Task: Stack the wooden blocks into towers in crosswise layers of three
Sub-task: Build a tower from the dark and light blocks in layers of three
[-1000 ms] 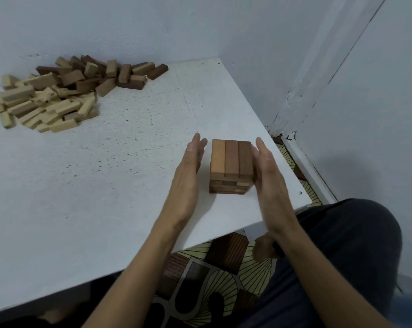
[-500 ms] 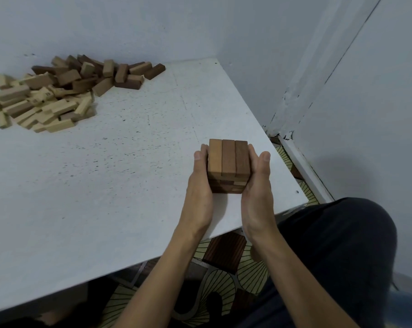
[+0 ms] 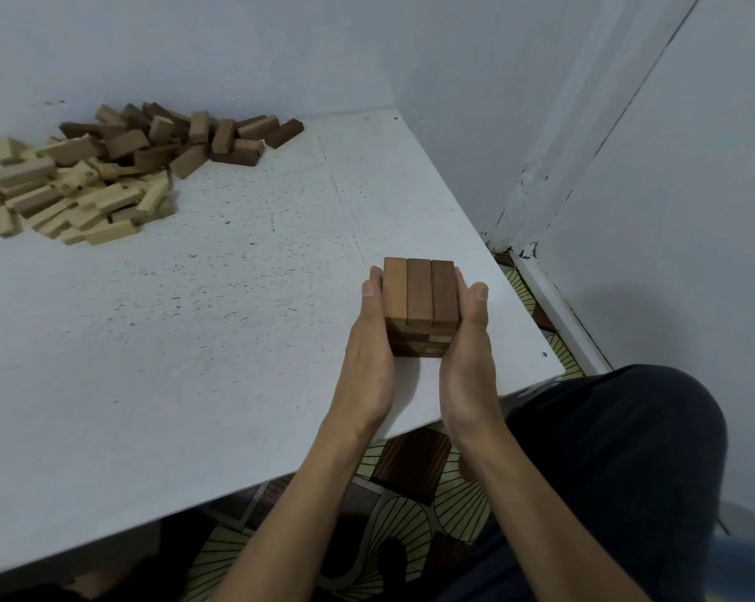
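One small tower (image 3: pixel 421 297) of wooden blocks stands on the white desk (image 3: pixel 236 341), close to its right edge and not far from the near right corner. The top layer has three brown blocks lying side by side. Under it you can see a few more layers that go the other way. How many there are is hard to count, because the hands hide the sides.

The left hand (image 3: pixel 369 341) lies flat against the left side of the tower. The right hand (image 3: pixel 469 341) lies flat against the right side. The fingers look straight and both thumbs point up. The hands press in from both sides and do not pinch any block. It looks like they are pushing the blocks neat and even.

So the job has only begun. A big pile of loose blocks (image 3: pixel 106 176), some light and some dark, lies at the far left of the desk by the wall. All of those are not yet stacked, so many more layers and more towers are left to build.
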The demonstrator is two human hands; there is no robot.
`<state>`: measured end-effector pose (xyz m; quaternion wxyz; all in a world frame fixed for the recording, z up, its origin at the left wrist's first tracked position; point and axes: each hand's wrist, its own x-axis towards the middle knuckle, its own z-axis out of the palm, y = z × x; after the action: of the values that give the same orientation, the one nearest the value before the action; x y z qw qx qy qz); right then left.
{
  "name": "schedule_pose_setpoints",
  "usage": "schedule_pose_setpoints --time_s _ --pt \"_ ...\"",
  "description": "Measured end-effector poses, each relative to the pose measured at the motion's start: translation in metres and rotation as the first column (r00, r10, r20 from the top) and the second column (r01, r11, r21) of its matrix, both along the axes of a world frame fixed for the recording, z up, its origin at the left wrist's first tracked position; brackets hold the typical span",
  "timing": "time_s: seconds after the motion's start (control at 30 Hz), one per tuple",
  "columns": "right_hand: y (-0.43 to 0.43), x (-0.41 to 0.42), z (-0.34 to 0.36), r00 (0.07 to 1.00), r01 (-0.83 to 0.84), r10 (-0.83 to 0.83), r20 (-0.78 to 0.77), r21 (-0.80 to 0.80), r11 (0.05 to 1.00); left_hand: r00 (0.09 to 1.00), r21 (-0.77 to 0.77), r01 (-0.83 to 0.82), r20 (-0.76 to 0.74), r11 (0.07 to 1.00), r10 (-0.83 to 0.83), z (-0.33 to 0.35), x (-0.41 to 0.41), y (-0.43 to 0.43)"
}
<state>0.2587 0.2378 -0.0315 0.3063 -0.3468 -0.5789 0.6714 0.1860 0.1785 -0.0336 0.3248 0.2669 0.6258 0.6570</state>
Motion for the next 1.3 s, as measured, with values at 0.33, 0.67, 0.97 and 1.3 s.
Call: schedule_pose_setpoints --time_s 0.33,0.67,0.97,1.3 --pt "-0.001 0.001 0.000 1.000 -0.014 0.014 -0.003 0.004 1.000 1.000 -0.021 -0.004 0.014 1.000 0.004 -0.002 -0.001 0.000" --pt "0.001 0.000 -0.004 1.000 -0.028 0.028 -0.010 0.007 1.000 1.000 -0.063 -0.001 0.027 0.998 0.003 0.000 -0.002 -0.001" --pt "0.026 0.017 0.006 0.999 -0.032 0.031 0.042 0.030 0.999 0.997 -0.043 -0.079 0.018 0.996 0.079 0.005 -0.016 -0.012" --pt "0.117 -0.016 0.072 0.939 -0.284 0.165 0.303 0.406 0.869 0.909 -0.129 -0.213 -0.389 0.968 0.148 0.033 -0.097 -0.023"
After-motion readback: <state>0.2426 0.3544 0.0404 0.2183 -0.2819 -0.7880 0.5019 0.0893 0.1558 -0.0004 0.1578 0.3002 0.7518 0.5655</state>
